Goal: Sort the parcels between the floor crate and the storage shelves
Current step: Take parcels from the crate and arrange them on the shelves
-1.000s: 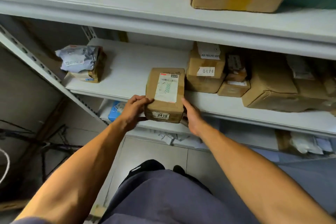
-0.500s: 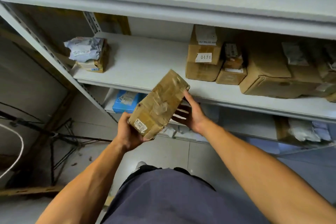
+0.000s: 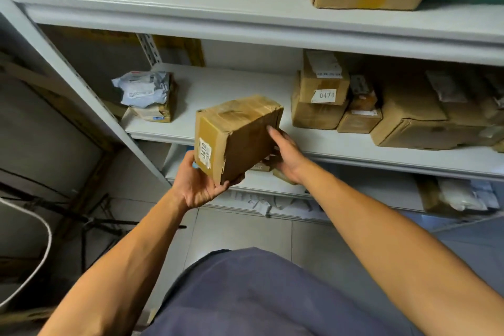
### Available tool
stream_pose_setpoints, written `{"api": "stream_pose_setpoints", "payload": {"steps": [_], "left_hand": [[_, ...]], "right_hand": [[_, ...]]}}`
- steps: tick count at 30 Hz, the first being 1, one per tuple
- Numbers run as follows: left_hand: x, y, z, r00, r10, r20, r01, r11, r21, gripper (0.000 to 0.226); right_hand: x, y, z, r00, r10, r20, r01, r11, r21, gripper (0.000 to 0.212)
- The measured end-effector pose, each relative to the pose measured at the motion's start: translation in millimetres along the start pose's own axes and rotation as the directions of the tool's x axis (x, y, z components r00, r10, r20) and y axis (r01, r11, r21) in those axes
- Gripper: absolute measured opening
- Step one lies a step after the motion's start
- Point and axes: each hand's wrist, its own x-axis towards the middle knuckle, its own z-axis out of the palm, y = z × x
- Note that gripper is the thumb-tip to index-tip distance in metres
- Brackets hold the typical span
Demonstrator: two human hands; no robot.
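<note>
- Both hands carry one brown parcel (image 3: 237, 136), held in the air in front of the middle shelf (image 3: 245, 84) and not resting on it.
- Gripping from below, the left hand (image 3: 200, 188) cups the parcel's near lower corner, fingers curled under its edge, thumb on the labelled end face.
- Right hand (image 3: 286, 157) lies against the parcel's dark right side, fingers nearly straight, steadying more than clamping.
- Long axis runs from the left hand up and away toward the shelf, far end higher; the bare shelf board lies just beyond it, between the grey bag (image 3: 144, 88) and the box marked 0471 (image 3: 324, 93).
- I judge the left hand carries the weight.
- No floor crate is in view.
</note>
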Motion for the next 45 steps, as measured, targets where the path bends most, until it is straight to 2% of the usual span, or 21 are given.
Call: {"api": "stream_pose_setpoints", "payload": {"steps": [2,4,6,8,9,11,12,15,18,22,24,26,29,32,34,36,37,39,41,43,45], "left_hand": [[-1,4,3,0.997,0.060,-0.037,-0.060,0.998,0.024,0.056],[-3,9,5,0.980,0.170,-0.105,-0.162,0.984,0.081,0.051],[-3,17,8,0.929,0.326,-0.177,-0.266,0.917,0.296,0.052],[-5,22,16,0.886,0.437,-0.152,-0.286,0.776,0.562,0.060],[-6,21,19,0.872,0.467,-0.146,-0.288,0.731,0.619,0.065],[-9,14,23,0.828,0.544,-0.134,-0.335,0.673,0.660,0.080],[-10,8,25,0.795,0.594,-0.125,-0.359,0.625,0.693,0.090],[-6,-15,33,0.688,0.711,-0.148,-0.372,0.520,0.769,0.117],[-3,-21,42,0.621,0.771,-0.142,-0.398,0.467,0.790,0.103],[-7,4,40,0.672,0.741,-0.006,-0.442,0.407,0.799,0.073],[-6,14,42,0.680,0.733,0.004,-0.414,0.381,0.827,0.062],[-2,22,47,0.681,0.732,-0.006,-0.403,0.382,0.832,0.048],[3,35,56,0.706,0.705,-0.074,-0.369,0.454,0.811,0.041],[7,44,61,0.724,0.682,-0.102,-0.330,0.474,0.816,0.062],[6,50,61,0.727,0.673,-0.136,-0.316,0.504,0.804,0.075],[3,55,57,0.748,0.632,-0.202,-0.276,0.573,0.772,0.073],[0,58,53,0.769,0.597,-0.230,-0.244,0.606,0.757,0.069],[-4,57,42,0.821,0.520,-0.234,-0.203,0.650,0.732,0.069],[-4,53,29,0.845,0.500,-0.189,-0.260,0.693,0.672,0.071],[-3,50,15,0.852,0.497,-0.164,-0.318,0.741,0.591,0.073],[-4,51,1,0.881,0.457,-0.126,-0.303,0.747,0.592,0.099]], "right_hand": [[2,-2,6,0.999,0.022,-0.036,-0.022,1.000,-0.001,0.053],[4,-10,7,0.998,0.051,-0.048,-0.049,0.998,0.042,0.052],[2,-26,9,0.996,0.087,0.022,-0.090,0.986,0.139,0.051],[0,-40,12,0.994,0.091,0.062,-0.095,0.994,0.056,0.037],[0,-43,16,0.994,0.095,0.062,-0.092,0.995,-0.044,0.041],[5,-36,17,0.993,0.107,-0.046,-0.113,0.982,-0.148,0.071],[7,-31,16,0.990,0.107,-0.089,-0.118,0.985,-0.125,0.076],[9,-19,13,0.989,0.078,-0.122,-0.075,0.997,0.029,0.069],[7,-13,7,0.993,0.112,-0.043,-0.105,0.984,0.142,0.059],[-2,-10,-8,0.948,0.312,0.064,-0.319,0.926,0.200,0.041],[-3,-12,-14,0.936,0.343,0.076,-0.351,0.910,0.222,0.045],[-3,-18,-15,0.927,0.362,0.100,-0.376,0.900,0.220,0.060],[0,-25,-11,0.915,0.395,0.086,-0.404,0.892,0.200,0.074],[4,-29,-10,0.924,0.380,0.048,-0.382,0.905,0.188,0.085],[4,-31,-10,0.939,0.341,0.039,-0.342,0.921,0.188,0.076],[6,-33,-9,0.972,0.229,0.045,-0.233,0.963,0.132,0.057],[8,-33,-10,0.986,0.154,0.060,-0.158,0.984,0.086,0.055],[10,-32,-9,0.997,0.011,0.077,-0.010,1.000,-0.022,0.084],[8,-30,-9,0.996,-0.049,0.079,0.057,0.994,-0.097,0.113],[7,-24,-14,0.989,-0.094,0.116,0.114,0.977,-0.182,0.117],[5,-23,-17,0.981,-0.107,0.162,0.159,0.922,-0.352,0.115]]}}
